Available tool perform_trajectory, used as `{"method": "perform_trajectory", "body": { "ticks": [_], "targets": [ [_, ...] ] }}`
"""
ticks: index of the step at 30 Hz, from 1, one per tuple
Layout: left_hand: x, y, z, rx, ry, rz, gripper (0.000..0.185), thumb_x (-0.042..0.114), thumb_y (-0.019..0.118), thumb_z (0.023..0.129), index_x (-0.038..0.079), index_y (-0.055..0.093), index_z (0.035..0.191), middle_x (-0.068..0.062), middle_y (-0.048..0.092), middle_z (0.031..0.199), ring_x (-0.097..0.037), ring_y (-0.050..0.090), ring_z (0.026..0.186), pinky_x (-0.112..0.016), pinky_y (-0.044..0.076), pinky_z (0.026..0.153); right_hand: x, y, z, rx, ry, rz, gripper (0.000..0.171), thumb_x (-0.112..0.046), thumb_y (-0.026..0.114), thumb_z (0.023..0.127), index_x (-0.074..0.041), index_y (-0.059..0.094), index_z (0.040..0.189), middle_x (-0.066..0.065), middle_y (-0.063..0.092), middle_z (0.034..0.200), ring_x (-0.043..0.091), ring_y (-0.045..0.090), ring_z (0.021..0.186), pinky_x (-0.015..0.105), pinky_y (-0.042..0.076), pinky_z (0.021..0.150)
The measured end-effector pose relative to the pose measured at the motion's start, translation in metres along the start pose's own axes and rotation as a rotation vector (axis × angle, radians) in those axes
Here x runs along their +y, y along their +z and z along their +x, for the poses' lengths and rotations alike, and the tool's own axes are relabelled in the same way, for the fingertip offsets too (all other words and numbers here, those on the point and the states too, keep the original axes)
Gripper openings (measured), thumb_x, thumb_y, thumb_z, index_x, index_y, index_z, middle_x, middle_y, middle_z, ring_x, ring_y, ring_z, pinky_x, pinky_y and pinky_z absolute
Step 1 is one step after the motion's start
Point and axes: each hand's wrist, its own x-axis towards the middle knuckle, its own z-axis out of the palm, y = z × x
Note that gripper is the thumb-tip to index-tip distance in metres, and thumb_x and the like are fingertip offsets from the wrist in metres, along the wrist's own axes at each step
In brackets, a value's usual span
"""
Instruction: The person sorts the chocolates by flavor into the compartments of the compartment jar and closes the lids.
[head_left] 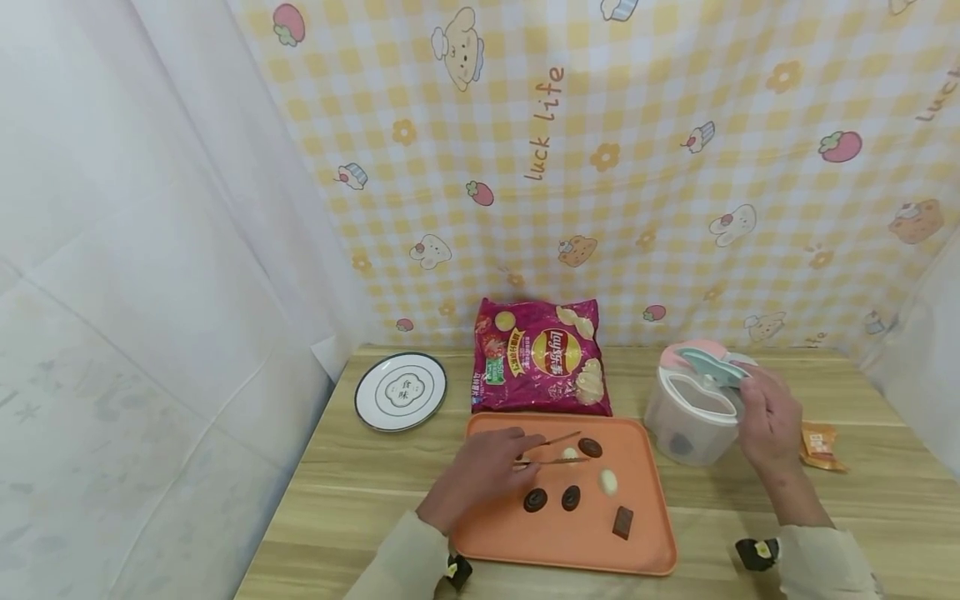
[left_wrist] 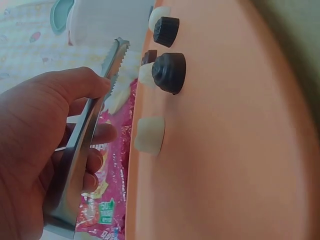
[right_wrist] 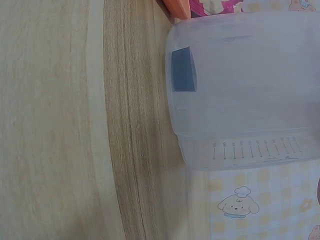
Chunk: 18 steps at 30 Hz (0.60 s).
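Note:
My left hand [head_left: 487,467] holds metal tongs [left_wrist: 82,150] above the orange tray [head_left: 510,542]. In the head view the tong arms stand apart, with a white chocolate [head_left: 570,454] showing between their tips. Dark chocolates [head_left: 536,500], another white chocolate [head_left: 608,482] and a brown square chocolate [head_left: 622,522] lie on the tray. My right hand [head_left: 771,421] grips the raised green flap lid [head_left: 708,367] of a clear plastic container [head_left: 690,429], so one compartment stands uncovered. A dark piece [right_wrist: 184,70] lies at the container's bottom. The right fingertips are partly hidden.
A purple chip bag [head_left: 536,358] lies behind the tray. To the left is a white plate [head_left: 401,392] with a dark rim. An orange wrapped snack [head_left: 821,446] sits right of the container. A patterned curtain [head_left: 637,167] hangs behind the wooden table [head_left: 360,508].

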Motion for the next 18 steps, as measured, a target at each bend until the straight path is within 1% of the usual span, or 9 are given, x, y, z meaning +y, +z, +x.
{"method": "perform_trajectory", "body": {
  "ticks": [4, 8, 9, 13, 15, 18],
  "targets": [
    [0.001, 0.004, 0.01, -0.008, 0.002, 0.001, 0.038, 0.038, 0.066, 0.1, 0.025, 0.069, 0.136, 0.007, 0.064, 0.092, -0.003, 0.046, 0.063, -0.019, 0.038, 0.054, 0.001, -0.002, -0.001, -0.006, -0.002, 0.011, 0.035, -0.01, 0.045, 0.106, 0.013, 0.068, 0.117, -0.029, 0.059, 0.121, -0.007, 0.05, 0.118, 0.014, 0.035, 0.099],
    [0.001, 0.005, 0.02, -0.052, 0.008, 0.022, 0.037, 0.038, 0.064, 0.101, 0.026, 0.069, 0.135, 0.008, 0.064, 0.092, -0.004, 0.045, 0.064, -0.019, 0.038, 0.055, -0.001, -0.001, 0.0, 0.003, 0.024, -0.003, 0.035, -0.011, 0.045, 0.106, 0.011, 0.069, 0.117, -0.031, 0.058, 0.12, -0.008, 0.05, 0.116, 0.013, 0.035, 0.097],
    [0.002, 0.004, 0.023, -0.066, 0.009, 0.031, 0.036, 0.038, 0.063, 0.101, 0.027, 0.069, 0.135, 0.009, 0.064, 0.092, -0.004, 0.046, 0.064, -0.018, 0.039, 0.055, -0.001, -0.001, 0.0, 0.01, 0.019, 0.003, 0.034, -0.01, 0.045, 0.106, 0.012, 0.069, 0.116, -0.029, 0.06, 0.12, -0.008, 0.05, 0.115, 0.013, 0.035, 0.097],
    [0.004, 0.003, 0.031, -0.108, 0.016, 0.046, 0.029, 0.034, 0.062, 0.102, 0.027, 0.07, 0.129, 0.01, 0.058, 0.083, -0.006, 0.044, 0.064, -0.02, 0.036, 0.053, 0.002, 0.002, 0.0, 0.037, 0.001, 0.023, 0.032, -0.007, 0.046, 0.104, 0.011, 0.071, 0.114, -0.023, 0.062, 0.119, -0.006, 0.052, 0.115, 0.013, 0.036, 0.097],
    [0.005, 0.003, 0.034, -0.112, 0.025, 0.046, 0.026, 0.032, 0.063, 0.102, 0.026, 0.072, 0.126, 0.01, 0.054, 0.077, -0.007, 0.043, 0.062, -0.021, 0.033, 0.051, 0.003, 0.002, 0.0, 0.048, -0.01, 0.035, 0.031, -0.006, 0.047, 0.103, 0.011, 0.071, 0.113, -0.02, 0.064, 0.119, -0.005, 0.053, 0.115, 0.014, 0.037, 0.098],
    [0.005, 0.003, 0.037, -0.119, 0.03, 0.03, 0.026, 0.032, 0.063, 0.102, 0.025, 0.074, 0.125, 0.011, 0.05, 0.071, -0.007, 0.041, 0.059, -0.021, 0.031, 0.05, 0.004, 0.002, -0.001, 0.049, -0.002, 0.026, 0.031, -0.006, 0.047, 0.104, 0.011, 0.072, 0.113, -0.022, 0.063, 0.118, -0.006, 0.053, 0.115, 0.014, 0.037, 0.097]
  ]
}}
